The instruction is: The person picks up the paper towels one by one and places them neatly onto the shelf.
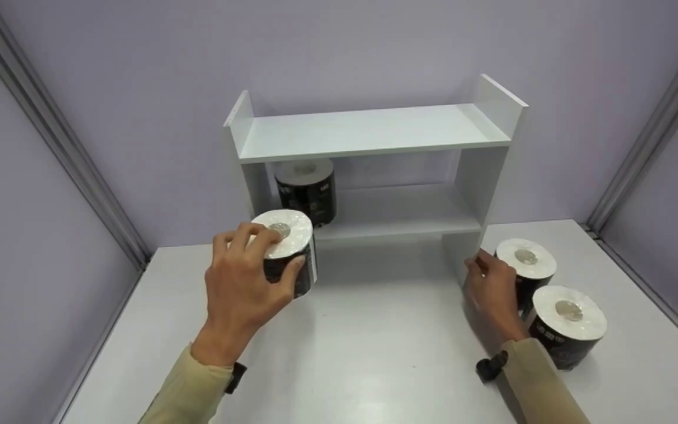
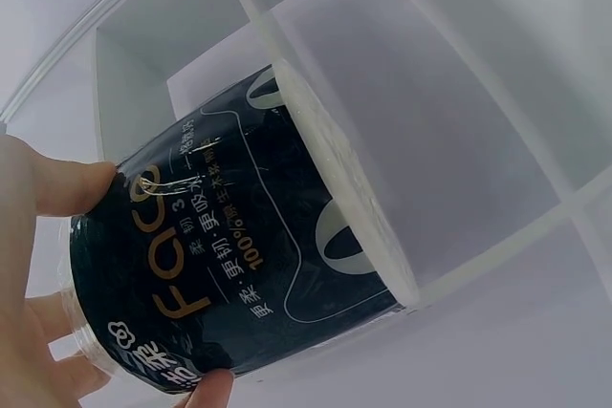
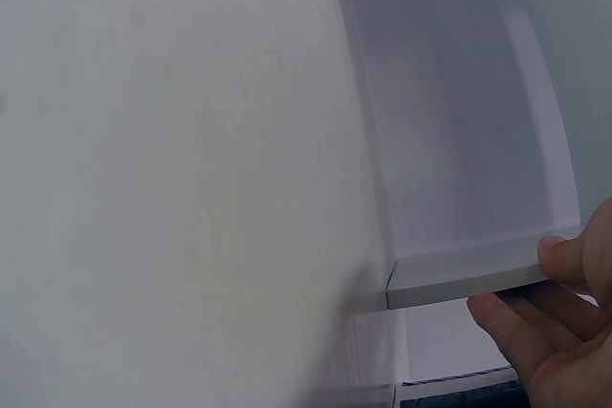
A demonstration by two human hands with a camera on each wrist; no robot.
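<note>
My left hand (image 1: 239,288) grips a plastic-wrapped paper roll (image 1: 298,238) from above, fingers over its white top and thumb along its dark side. The roll is in front of the left part of a white shelf unit (image 1: 368,131), overlapping the lower edge of its middle board. Gold lettering shows on the black wrapper (image 2: 220,236) in the left wrist view. With thumb and fingers, my right hand (image 1: 495,294) pinches the front edge of the unit's right side panel (image 3: 469,282), low down near the table.
Another wrapped roll (image 1: 309,197) stands on the middle board at its left end. Two more rolls, a farther one (image 1: 524,256) and a nearer one (image 1: 571,321), stand on the white table (image 1: 362,365) right of the unit. Pale walls (image 1: 109,88) enclose the table.
</note>
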